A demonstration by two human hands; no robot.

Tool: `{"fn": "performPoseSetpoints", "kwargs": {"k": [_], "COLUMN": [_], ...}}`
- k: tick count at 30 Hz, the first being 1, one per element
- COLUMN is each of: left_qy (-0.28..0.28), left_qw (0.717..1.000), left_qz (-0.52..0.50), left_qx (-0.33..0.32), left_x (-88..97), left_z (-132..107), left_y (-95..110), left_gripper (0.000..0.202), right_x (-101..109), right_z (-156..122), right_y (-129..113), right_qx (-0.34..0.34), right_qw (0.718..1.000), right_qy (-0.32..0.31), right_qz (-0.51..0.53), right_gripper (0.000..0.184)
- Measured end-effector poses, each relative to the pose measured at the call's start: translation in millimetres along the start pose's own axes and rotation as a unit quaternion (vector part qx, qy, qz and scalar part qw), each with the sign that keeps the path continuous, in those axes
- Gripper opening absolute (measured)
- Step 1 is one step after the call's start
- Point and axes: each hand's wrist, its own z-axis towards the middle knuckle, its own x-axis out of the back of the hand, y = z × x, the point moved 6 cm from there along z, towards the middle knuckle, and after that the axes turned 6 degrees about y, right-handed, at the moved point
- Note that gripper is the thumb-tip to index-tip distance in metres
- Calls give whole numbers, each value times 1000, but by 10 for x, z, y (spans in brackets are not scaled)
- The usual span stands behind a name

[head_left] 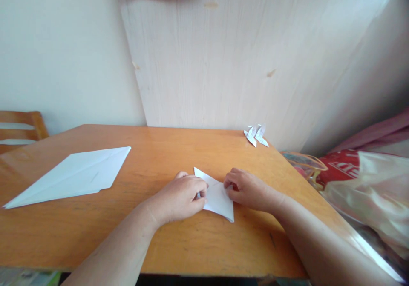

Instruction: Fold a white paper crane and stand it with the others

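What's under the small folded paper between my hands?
The wooden table shows around the small folded paper. The patch directly beneath is covered, and the left hand and right hand hide parts of the paper's edges, so anything else there can't be seen.

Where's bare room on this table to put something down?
The table is bare between the large folded paper and the left hand, and toward the wall, left of the paper figures. It's crowded where that hand and the right hand hold the small folded paper.
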Motion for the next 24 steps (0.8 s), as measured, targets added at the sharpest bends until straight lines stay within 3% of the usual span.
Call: {"fn": "performPoseSetpoints", "kwargs": {"k": [6, 12, 16, 24], "left_qy": [-4, 1, 5, 7], "left_qw": [1000, 999, 999, 997], "left_qz": [17, 52, 45, 70], "left_qx": [2, -6, 15, -42], "left_x": [-26, -6, 2, 28], "left_z": [-37, -43, -64, -47], "left_y": [-103, 9, 82, 194], "left_gripper": [32, 20, 28, 13], "right_x": [21, 111, 146, 144], "right_z": [-54, -109, -112, -92], "right_y": [-65, -156, -189, -148], "right_qx": [20, 45, 52, 58], "right_qw": [999, 996, 993, 992], "right_qy": [-45, -79, -101, -105], "right_qz": [5, 15, 25, 39], "right_gripper": [16, 21, 20, 21]}}
